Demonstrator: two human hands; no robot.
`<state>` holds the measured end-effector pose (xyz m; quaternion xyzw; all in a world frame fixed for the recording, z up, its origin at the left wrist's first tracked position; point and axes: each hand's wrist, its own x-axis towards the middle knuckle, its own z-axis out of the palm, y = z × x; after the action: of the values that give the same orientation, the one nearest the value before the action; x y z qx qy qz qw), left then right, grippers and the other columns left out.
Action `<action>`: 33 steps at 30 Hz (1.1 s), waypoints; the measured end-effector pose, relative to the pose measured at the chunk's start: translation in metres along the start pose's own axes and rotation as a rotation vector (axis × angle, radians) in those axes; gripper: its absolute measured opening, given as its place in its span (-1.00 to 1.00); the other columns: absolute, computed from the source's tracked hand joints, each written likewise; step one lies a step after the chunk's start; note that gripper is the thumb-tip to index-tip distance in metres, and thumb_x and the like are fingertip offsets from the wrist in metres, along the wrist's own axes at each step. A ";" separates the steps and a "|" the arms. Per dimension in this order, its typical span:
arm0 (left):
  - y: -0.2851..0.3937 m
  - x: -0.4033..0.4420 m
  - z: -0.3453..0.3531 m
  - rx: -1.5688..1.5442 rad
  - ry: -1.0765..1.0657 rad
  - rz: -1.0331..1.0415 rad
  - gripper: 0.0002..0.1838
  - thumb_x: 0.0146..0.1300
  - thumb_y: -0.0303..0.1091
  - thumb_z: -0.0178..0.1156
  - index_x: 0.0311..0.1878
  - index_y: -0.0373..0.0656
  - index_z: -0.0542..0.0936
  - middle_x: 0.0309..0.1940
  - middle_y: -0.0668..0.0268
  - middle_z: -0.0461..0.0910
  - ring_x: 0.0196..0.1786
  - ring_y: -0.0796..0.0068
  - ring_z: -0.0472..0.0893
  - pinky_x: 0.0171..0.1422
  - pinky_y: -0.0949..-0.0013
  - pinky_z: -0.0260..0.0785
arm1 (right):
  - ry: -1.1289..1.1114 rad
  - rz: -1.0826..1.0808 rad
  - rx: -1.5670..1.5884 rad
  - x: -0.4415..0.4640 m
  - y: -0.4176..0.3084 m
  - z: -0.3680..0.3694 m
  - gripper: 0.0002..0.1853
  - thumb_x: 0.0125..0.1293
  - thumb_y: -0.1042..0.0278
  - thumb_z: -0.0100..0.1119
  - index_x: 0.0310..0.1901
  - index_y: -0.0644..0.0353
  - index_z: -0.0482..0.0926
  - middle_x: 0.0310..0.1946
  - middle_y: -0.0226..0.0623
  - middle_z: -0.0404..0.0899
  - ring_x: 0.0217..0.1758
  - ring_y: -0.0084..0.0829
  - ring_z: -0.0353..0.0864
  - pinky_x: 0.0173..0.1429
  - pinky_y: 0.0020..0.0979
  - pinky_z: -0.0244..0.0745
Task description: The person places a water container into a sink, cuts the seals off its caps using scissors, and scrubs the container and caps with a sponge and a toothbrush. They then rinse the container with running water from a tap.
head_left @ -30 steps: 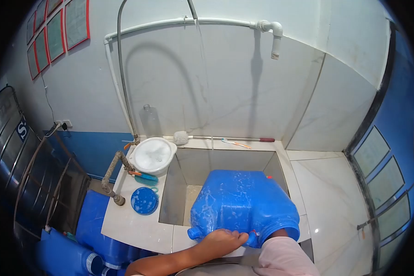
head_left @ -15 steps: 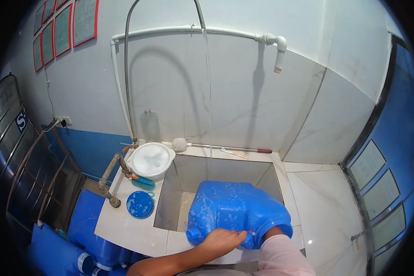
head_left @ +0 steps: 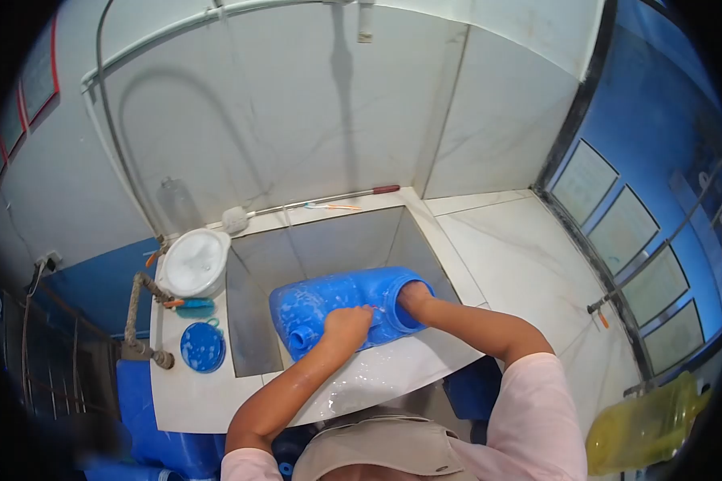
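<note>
A blue plastic water jug [head_left: 313, 298] with soap suds on it lies on its side across the front edge of the tiled sink [head_left: 253, 337]. Its wide mouth faces right, and a small spout points toward me. My left hand [head_left: 349, 327] is closed on the jug's handle at the near side. Through the wide mouth goes my right hand [head_left: 413, 298]; its fingers are hidden inside the jug, so I cannot see whether they hold anything. Left of the sink, a blue lid [head_left: 203, 347] with suds lies on the ledge, near a teal brush [head_left: 194, 308].
A white tub of suds [head_left: 196, 260] stands at the ledge's back left corner, beside a pipe [head_left: 134, 309]. Along the back ledge lie a long-handled brush [head_left: 313, 200] and a toothbrush [head_left: 333, 207]. A yellow container [head_left: 642, 429] is at lower right. Thin water falls into the sink.
My view has tilted down and turned right. The jug's mouth has tipped up, and more of my right forearm shows outside it. My left hand keeps its grip on the handle.
</note>
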<state>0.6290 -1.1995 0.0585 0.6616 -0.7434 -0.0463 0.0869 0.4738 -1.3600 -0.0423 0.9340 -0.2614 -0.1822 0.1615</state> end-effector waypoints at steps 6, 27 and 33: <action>0.011 -0.012 -0.010 0.019 -0.019 0.001 -0.91 0.09 -0.46 0.03 -0.34 -0.21 0.49 -0.51 0.06 0.61 -0.42 0.20 0.67 -0.44 0.23 0.49 | -0.494 0.073 0.445 -0.034 -0.008 -0.050 -0.67 0.07 0.26 0.14 -0.15 0.23 0.63 0.01 -0.18 0.54 0.12 -0.26 0.48 0.12 -0.37 0.38; 0.042 -0.094 -0.012 0.142 0.339 0.150 -0.88 0.05 -0.37 0.10 -0.51 -0.04 0.36 -0.73 0.34 0.42 -0.68 0.40 0.54 -0.63 0.37 0.36 | 0.049 0.115 0.897 -0.028 -0.036 -0.063 -0.66 0.06 0.27 0.12 -0.11 0.18 0.61 -0.11 -0.12 0.59 -0.03 -0.22 0.56 0.05 -0.30 0.41; 0.040 -0.074 -0.011 0.163 0.292 0.049 -0.92 0.08 -0.39 0.07 -0.48 -0.05 0.40 -0.70 0.32 0.49 -0.67 0.41 0.57 -0.61 0.40 0.40 | -0.369 -0.187 0.574 -0.056 -0.015 -0.091 -0.66 0.09 0.25 0.11 -0.09 0.18 0.60 -0.11 -0.12 0.59 -0.05 -0.22 0.57 0.05 -0.30 0.41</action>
<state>0.6005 -1.1209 0.0717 0.6479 -0.7400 0.1128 0.1413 0.4741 -1.2989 0.0462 0.9126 -0.2399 -0.2811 -0.1748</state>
